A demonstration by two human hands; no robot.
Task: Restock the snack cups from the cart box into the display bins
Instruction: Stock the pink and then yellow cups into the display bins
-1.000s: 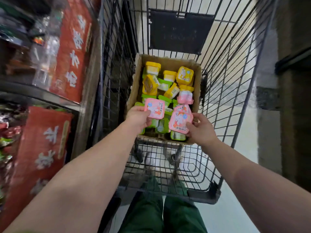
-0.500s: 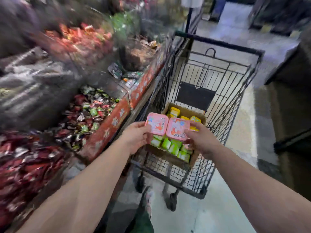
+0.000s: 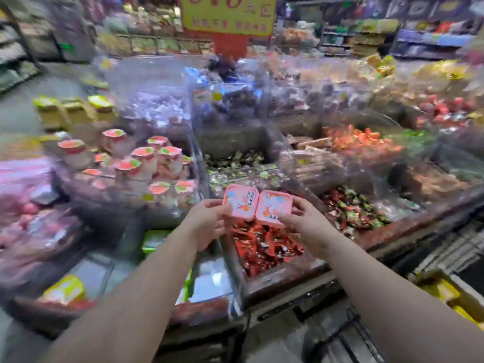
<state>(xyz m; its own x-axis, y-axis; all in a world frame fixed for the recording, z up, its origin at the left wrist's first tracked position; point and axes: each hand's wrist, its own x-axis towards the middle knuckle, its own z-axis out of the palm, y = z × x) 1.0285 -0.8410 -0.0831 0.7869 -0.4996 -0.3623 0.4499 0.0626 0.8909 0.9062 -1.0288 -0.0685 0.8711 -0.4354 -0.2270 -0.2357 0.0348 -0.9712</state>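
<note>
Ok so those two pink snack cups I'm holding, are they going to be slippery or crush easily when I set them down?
The left pink cup and right pink cup look like rigid moulded tubs, so probably not crushable. Each hand, left hand and right hand, holds one by fingertips alone, suggesting they're light. Their flat lids look glossy, so maybe a little slick.

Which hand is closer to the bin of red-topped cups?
Left. The left hand sits just beside the bin of red-topped cups; the right hand is farther right, over the red candies.
</note>
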